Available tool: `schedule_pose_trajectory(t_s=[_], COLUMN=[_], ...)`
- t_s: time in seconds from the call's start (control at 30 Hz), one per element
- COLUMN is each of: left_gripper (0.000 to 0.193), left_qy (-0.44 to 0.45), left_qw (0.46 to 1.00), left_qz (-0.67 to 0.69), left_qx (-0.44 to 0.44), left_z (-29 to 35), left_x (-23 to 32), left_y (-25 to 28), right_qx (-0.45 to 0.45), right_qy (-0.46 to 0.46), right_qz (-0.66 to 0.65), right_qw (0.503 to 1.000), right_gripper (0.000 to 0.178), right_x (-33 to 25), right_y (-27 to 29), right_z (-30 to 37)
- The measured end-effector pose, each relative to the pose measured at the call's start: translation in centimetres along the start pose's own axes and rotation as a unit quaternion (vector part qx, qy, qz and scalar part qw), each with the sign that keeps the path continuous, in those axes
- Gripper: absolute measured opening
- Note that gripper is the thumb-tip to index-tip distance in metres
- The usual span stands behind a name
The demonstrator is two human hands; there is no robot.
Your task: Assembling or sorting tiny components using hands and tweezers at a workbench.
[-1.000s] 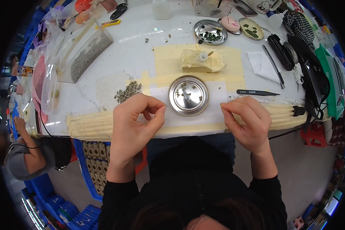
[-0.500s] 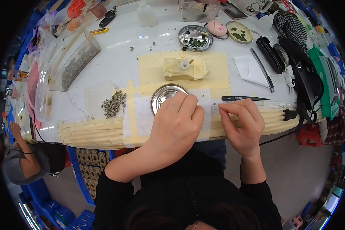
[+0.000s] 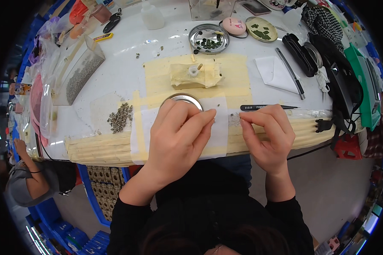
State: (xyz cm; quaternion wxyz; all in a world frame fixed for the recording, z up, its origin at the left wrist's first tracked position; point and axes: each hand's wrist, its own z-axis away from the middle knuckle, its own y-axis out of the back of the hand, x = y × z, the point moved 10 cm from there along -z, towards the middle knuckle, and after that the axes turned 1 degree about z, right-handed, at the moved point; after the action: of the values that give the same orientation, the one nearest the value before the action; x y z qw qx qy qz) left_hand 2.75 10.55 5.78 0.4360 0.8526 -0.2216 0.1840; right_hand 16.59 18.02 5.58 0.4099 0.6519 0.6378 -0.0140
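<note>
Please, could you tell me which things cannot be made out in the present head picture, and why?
Head view, all four:
Inside of the round metal dish: mostly hidden by the left hand.
Whether the left or right hand pinches anything: too small to tell.
What the pieces in the greyish pile are: too small.
Top of the clear box: cut off by the upper edge.

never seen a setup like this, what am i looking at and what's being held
No machine here: these are a person's left hand and right hand, seen through a fisheye camera on their head, so edges bend. Both have fingertips drawn close to the thumb; whether they hold something tiny, I can't tell. The left partly hides a round metal dish; black tweezers lie by the right. Farther back on the white table is a taped block; leftward, a pile of small pieces.
</note>
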Motion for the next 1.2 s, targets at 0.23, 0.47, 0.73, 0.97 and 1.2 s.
schedule_pose_trajectory(t_s=[0.23, 0.47, 0.73, 0.97, 1.2], left_gripper=[0.019, 0.024, 0.02, 0.017, 0.016], left_qy=[0.162, 0.133, 0.106, 0.084, 0.096], left_qw=[0.926, 0.942, 0.952, 0.978, 0.976], left_qz=[0.334, 0.29, 0.226, 0.149, 0.149], left_qx=[0.067, 0.106, 0.174, 0.119, 0.127], left_z=[2.0, 2.0, 2.3, 1.4, 1.6], left_x=[-2.3, -1.5, -2.7, -2.2, -2.3], left_y=[0.0, 1.1, 1.6, 2.0, 2.3], right_qx=[0.072, 0.095, -0.011, -0.056, -0.06], right_qy=[0.087, 0.096, -0.049, -0.054, -0.014], right_qz=[-0.003, 0.012, -0.175, -0.17, -0.1], right_qw=[0.994, 0.991, 0.983, 0.982, 0.993], right_gripper=[0.03, 0.032, 0.034, 0.035, 0.038], right_x=[-3.5, -4.2, -2.1, -1.8, -2.7], right_y=[-0.5, -1.5, -3.7, -4.0, -3.3], right_z=[-0.7, -0.9, -0.8, -0.2, -0.4])
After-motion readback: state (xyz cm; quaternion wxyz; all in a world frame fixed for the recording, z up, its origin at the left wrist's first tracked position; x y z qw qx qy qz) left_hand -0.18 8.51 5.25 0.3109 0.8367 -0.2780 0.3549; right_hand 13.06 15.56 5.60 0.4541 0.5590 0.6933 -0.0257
